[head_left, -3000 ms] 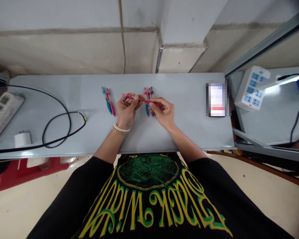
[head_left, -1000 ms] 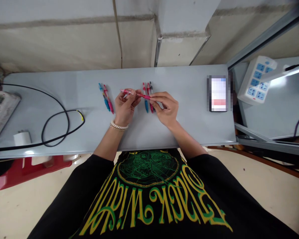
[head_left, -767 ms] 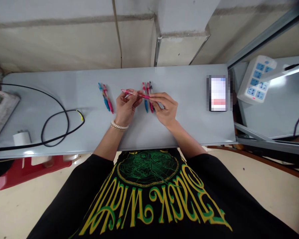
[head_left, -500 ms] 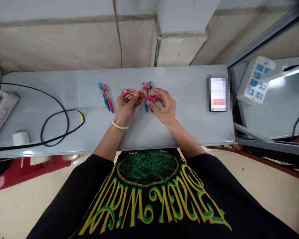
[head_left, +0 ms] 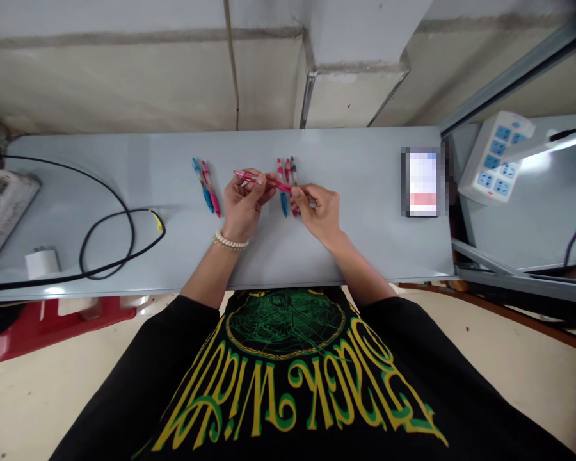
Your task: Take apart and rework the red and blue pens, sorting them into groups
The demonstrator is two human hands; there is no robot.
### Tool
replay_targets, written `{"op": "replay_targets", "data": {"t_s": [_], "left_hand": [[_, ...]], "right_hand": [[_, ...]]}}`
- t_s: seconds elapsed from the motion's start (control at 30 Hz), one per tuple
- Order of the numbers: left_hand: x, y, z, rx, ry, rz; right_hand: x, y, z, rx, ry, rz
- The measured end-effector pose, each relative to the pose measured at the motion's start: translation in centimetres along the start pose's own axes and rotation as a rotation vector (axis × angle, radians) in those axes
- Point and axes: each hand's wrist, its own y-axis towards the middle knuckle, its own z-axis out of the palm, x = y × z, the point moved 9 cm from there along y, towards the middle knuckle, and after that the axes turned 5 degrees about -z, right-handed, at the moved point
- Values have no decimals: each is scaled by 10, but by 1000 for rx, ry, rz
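Note:
A red pen (head_left: 262, 180) is held level above the grey table (head_left: 350, 243), between both hands. My left hand (head_left: 244, 205), with a bead bracelet on the wrist, pinches the pen's left half. My right hand (head_left: 319, 210) grips its right end with closed fingers. Behind my right hand lie three pens (head_left: 287, 176) side by side: red, red and black, one with a blue grip. A blue pen and a pink pen (head_left: 207, 189) lie together to the left of my left hand.
A phone (head_left: 422, 186) lies at the table's right end. A black cable (head_left: 110, 230) loops at the left, beside a white charger (head_left: 41, 261) and a power strip (head_left: 0, 202). Another power strip (head_left: 494, 163) sits on the neighbouring table at right.
My right hand opened briefly half a second ago and has closed again on the pen's right end. The left hand and the pens on the table stayed put.

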Motion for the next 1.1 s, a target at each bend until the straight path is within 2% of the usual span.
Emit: {"op": "replay_targets", "data": {"t_s": [0.13,0.27,0.4,0.63,0.77,0.93,1.1], "left_hand": [[-2,-2,4,41,-56,-6],[-1,-5,9,79,-100,-22],[0,-5,10,50,-61,-50],[6,-4,4,-36,-130,-259],[9,-4,1,-37,-148,-287],[15,-7,7,-45,-174,-312],[9,-9,11,-66,-203,-280]], "right_hand": [[0,1,3,15,19,-50],[-5,-2,11,74,110,7],[-6,-5,12,62,168,34],[-2,-6,11,75,118,7],[2,-5,9,65,95,-29],[-1,-3,5,9,138,13],[-3,-2,6,22,173,23]]}}
